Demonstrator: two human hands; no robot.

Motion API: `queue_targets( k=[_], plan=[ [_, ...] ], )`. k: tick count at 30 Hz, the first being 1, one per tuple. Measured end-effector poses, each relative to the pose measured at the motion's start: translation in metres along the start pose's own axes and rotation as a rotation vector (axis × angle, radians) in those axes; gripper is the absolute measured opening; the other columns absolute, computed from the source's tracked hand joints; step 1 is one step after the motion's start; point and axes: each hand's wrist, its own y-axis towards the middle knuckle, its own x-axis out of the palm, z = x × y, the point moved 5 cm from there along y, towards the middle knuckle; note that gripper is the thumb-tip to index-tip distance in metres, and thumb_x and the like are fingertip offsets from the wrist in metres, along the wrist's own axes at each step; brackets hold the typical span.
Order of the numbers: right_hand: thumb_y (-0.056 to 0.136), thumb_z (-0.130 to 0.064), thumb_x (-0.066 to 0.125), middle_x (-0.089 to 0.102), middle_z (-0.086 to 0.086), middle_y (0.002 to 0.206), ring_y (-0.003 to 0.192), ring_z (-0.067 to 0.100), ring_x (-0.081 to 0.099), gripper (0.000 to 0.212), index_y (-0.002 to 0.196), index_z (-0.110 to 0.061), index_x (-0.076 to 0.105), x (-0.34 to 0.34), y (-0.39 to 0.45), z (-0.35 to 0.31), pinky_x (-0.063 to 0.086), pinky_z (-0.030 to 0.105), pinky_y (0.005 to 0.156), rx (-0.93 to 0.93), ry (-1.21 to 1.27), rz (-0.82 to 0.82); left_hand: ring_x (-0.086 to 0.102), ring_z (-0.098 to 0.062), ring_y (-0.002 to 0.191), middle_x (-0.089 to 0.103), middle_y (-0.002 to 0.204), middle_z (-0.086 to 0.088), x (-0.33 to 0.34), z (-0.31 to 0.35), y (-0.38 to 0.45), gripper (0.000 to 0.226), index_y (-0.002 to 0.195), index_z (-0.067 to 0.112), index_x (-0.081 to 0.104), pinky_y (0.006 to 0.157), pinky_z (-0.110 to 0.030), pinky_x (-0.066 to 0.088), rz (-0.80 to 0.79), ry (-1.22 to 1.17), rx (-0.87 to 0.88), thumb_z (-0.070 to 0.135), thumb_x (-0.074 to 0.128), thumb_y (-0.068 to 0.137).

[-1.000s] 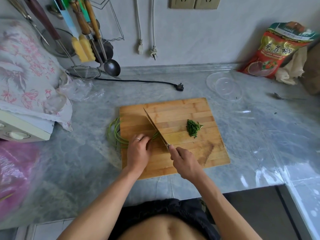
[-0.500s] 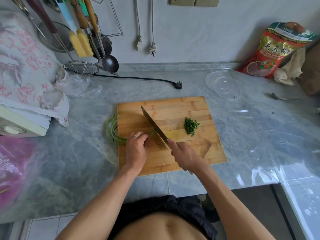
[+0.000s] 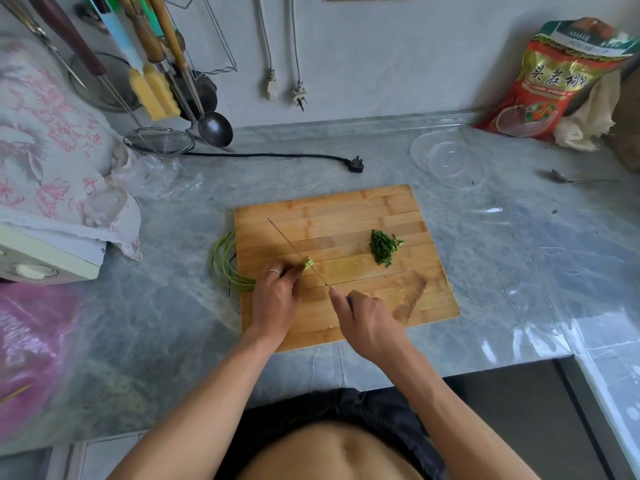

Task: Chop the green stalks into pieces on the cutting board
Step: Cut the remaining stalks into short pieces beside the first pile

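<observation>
A wooden cutting board (image 3: 346, 209) lies on the grey marble counter. Long green stalks (image 3: 221, 265) curl off its left edge. My left hand (image 3: 277, 296), with a ring on one finger, holds the bunch down with curled fingers; the cut ends (image 3: 308, 263) stick out just past the fingertips. My right hand (image 3: 363, 320) grips the handle of a knife (image 3: 294, 249). Its blade stands edge-down on the board right against the cut ends. A small pile of chopped green pieces (image 3: 384, 249) sits to the right on the board.
Behind the board lie a black plug and cord (image 3: 355, 164) and a clear plastic lid (image 3: 450, 161). A red bag (image 3: 550, 81) leans at the back right, with a spoon (image 3: 568, 178) near it. Hanging utensils (image 3: 162, 81) and a flowered cloth (image 3: 52, 150) fill the left.
The knife blade has come down from a raised, tilted position to stand upright on the board against the stalk ends. My left hand stays on the stalks.
</observation>
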Motion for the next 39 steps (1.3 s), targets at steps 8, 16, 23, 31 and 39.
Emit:
queue_targets(
  k=[8, 16, 23, 31, 39],
  plan=[
    [0.103, -0.041, 0.034, 0.036, 0.006, 0.055, 0.051, 0.026, 0.036, 0.049, 0.062, -0.016, 0.031, -0.001, 0.007, -0.006, 0.032, 0.041, 0.053, 0.003, 0.048, -0.056, 0.059, -0.03, 0.084, 0.068, 0.092, -0.007, 0.003, 0.0, -0.001, 0.02, 0.103, 0.011, 0.076, 0.071, -0.041, 0.054, 0.05, 0.024, 0.008, 0.004, 0.072, 0.085],
    [0.094, -0.063, 0.015, 0.054, 0.009, 0.07, 0.066, 0.027, 0.051, 0.067, 0.081, -0.01, 0.054, -0.002, 0.015, -0.005, 0.042, 0.036, 0.065, 0.079, -0.098, -0.171, 0.057, -0.031, 0.082, 0.064, 0.087, -0.008, 0.006, -0.002, -0.001, 0.029, 0.108, 0.017, 0.076, 0.069, -0.041, 0.052, 0.027, 0.028, -0.029, 0.003, 0.069, 0.083],
    [0.094, -0.062, 0.011, 0.057, 0.012, 0.075, 0.07, 0.029, 0.054, 0.069, 0.084, -0.009, 0.054, -0.002, 0.016, 0.001, 0.047, 0.039, 0.069, 0.083, -0.12, -0.206, 0.057, -0.03, 0.081, 0.063, 0.087, -0.006, 0.006, 0.0, -0.001, 0.026, 0.104, 0.013, 0.077, 0.07, -0.04, 0.052, 0.047, 0.0, -0.014, 0.008, 0.057, 0.088],
    [0.1, -0.051, 0.028, 0.044, 0.008, 0.057, 0.052, 0.027, 0.04, 0.053, 0.066, -0.012, 0.039, 0.005, 0.008, 0.001, 0.026, 0.037, 0.049, 0.037, -0.05, -0.084, 0.058, -0.032, 0.081, 0.063, 0.088, -0.009, 0.007, -0.001, -0.001, 0.034, 0.102, 0.009, 0.076, 0.068, -0.039, 0.051, 0.009, -0.014, -0.014, -0.006, 0.066, 0.073],
    [0.094, -0.064, 0.017, 0.05, 0.01, 0.064, 0.056, 0.03, 0.048, 0.064, 0.074, -0.011, 0.045, 0.012, 0.017, 0.005, 0.026, 0.03, 0.046, 0.035, -0.055, -0.08, 0.058, -0.031, 0.083, 0.065, 0.091, -0.007, 0.006, 0.0, -0.001, 0.038, 0.103, 0.01, 0.076, 0.07, -0.04, 0.052, -0.014, -0.025, -0.022, -0.008, 0.071, 0.07]
  ],
)
